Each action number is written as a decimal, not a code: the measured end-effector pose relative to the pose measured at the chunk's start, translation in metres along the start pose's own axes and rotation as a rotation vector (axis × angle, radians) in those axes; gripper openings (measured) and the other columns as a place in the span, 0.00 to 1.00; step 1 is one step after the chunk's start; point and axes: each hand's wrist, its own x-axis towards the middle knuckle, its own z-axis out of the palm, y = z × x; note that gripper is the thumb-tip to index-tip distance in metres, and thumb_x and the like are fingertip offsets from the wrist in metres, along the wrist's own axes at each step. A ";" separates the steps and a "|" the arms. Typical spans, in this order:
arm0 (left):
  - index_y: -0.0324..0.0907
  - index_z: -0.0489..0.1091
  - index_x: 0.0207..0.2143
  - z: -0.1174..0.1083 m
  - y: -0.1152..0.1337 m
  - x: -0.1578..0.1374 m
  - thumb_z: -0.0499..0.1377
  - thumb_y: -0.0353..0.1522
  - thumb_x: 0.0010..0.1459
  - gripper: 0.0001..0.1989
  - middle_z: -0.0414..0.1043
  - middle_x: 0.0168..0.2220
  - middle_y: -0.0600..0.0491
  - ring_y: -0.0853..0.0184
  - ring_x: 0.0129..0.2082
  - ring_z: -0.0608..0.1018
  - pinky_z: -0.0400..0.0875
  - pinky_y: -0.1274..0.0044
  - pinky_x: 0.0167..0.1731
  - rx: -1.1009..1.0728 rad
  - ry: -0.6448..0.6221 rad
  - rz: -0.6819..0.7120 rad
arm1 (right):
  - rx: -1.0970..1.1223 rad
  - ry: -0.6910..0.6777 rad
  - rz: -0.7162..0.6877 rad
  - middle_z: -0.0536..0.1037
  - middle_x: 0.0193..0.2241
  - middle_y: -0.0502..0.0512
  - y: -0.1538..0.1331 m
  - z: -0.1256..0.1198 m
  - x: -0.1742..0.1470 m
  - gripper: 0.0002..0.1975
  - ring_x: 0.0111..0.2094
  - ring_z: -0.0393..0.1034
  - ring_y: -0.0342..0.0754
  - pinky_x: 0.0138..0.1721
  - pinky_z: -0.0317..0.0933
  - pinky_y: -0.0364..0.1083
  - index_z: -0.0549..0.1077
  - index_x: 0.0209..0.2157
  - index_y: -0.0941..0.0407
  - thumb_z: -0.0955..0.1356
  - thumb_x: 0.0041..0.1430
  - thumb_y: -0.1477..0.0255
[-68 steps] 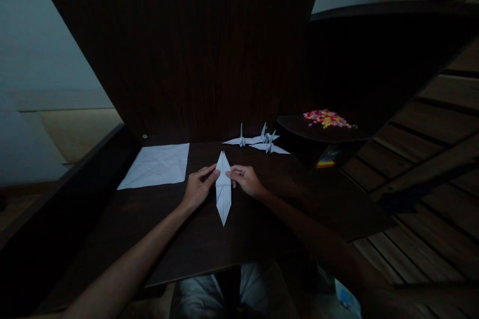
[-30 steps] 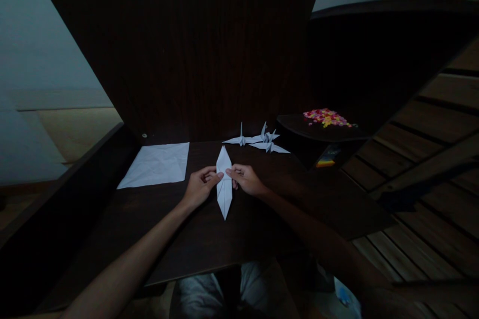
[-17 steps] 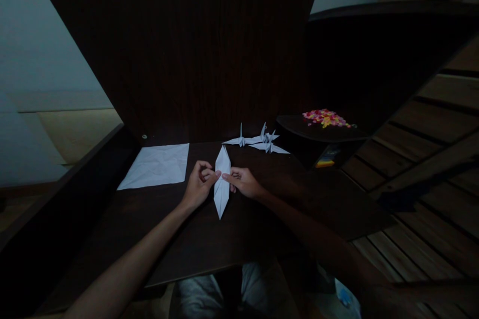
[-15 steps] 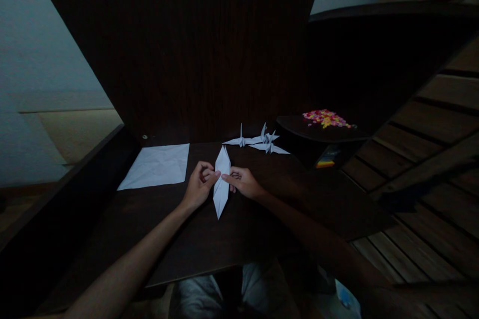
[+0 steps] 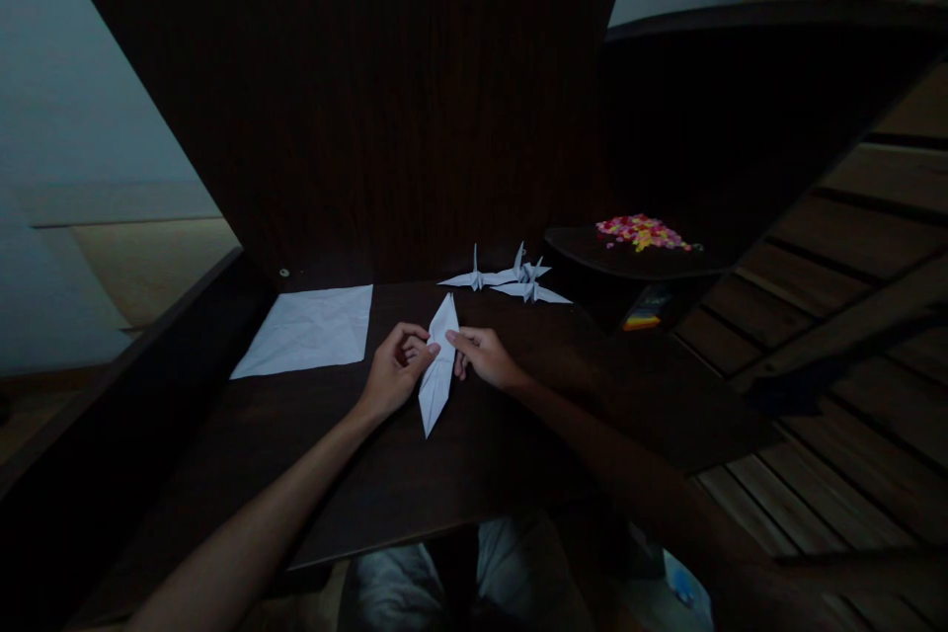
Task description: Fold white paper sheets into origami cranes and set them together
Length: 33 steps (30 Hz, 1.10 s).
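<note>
A long white folded paper (image 5: 438, 377), pointed at both ends, is held between my two hands above the dark desk. My left hand (image 5: 400, 363) pinches its left edge, thumb on the front and the other fingers curled. On the opposite edge, my right hand (image 5: 483, 355) grips a bit higher, with its thumb pressed on the paper's face. The paper leans, its top end tipped to the right. Beyond it stand several white paper cranes (image 5: 530, 290) with raised points and spread wings, close together.
A creased white sheet (image 5: 307, 331) lies flat at the left of the desk (image 5: 511, 474). To the right, a rounded shelf (image 5: 585, 252) bears a heap of small pink, red and yellow pieces (image 5: 644, 232). A dark upright panel (image 5: 370, 99) closes off the back.
The folded paper has tilted, its top swinging right and its lower tip slightly left. My right thumb sits a little higher on it. Both hands keep their hold.
</note>
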 end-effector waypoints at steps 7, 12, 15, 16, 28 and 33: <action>0.41 0.64 0.36 0.000 0.000 -0.001 0.62 0.36 0.52 0.13 0.67 0.26 0.58 0.72 0.25 0.69 0.63 0.81 0.26 0.009 0.027 -0.021 | 0.037 -0.007 -0.074 0.69 0.13 0.48 -0.004 0.002 -0.003 0.22 0.14 0.64 0.41 0.17 0.59 0.40 0.67 0.25 0.59 0.64 0.55 0.53; 0.41 0.67 0.37 0.000 0.000 0.000 0.62 0.37 0.52 0.13 0.68 0.29 0.56 0.73 0.23 0.68 0.62 0.82 0.24 0.046 0.089 -0.026 | 0.064 0.011 -0.109 0.68 0.16 0.46 -0.003 0.005 -0.005 0.20 0.16 0.66 0.41 0.16 0.60 0.40 0.65 0.30 0.57 0.64 0.54 0.53; 0.40 0.71 0.35 -0.002 0.000 0.002 0.62 0.39 0.51 0.12 0.70 0.31 0.54 0.71 0.26 0.70 0.65 0.80 0.26 0.107 0.127 -0.005 | 0.109 -0.024 -0.150 0.69 0.23 0.48 -0.001 0.007 -0.006 0.20 0.19 0.67 0.41 0.17 0.61 0.39 0.64 0.36 0.56 0.63 0.55 0.53; 0.40 0.72 0.34 -0.003 0.000 0.003 0.62 0.39 0.50 0.13 0.71 0.32 0.52 0.69 0.28 0.72 0.66 0.79 0.28 0.109 0.126 -0.002 | 0.108 -0.032 -0.162 0.70 0.26 0.48 -0.001 0.007 -0.006 0.20 0.20 0.67 0.41 0.17 0.61 0.39 0.63 0.39 0.55 0.63 0.56 0.53; 0.36 0.74 0.42 -0.004 0.000 -0.001 0.58 0.33 0.44 0.20 0.76 0.38 0.46 0.58 0.37 0.76 0.69 0.70 0.39 -0.351 -0.116 -0.173 | -0.219 0.107 -0.251 0.64 0.28 0.47 0.000 0.006 -0.007 0.16 0.25 0.60 0.39 0.26 0.57 0.39 0.67 0.46 0.55 0.66 0.57 0.64; 0.37 0.75 0.34 -0.005 0.000 0.001 0.61 0.37 0.49 0.13 0.74 0.28 0.51 0.66 0.29 0.73 0.67 0.77 0.30 -0.162 -0.010 -0.211 | -0.212 0.102 -0.273 0.64 0.27 0.47 -0.001 0.005 -0.009 0.17 0.24 0.59 0.39 0.24 0.55 0.39 0.68 0.45 0.56 0.68 0.54 0.65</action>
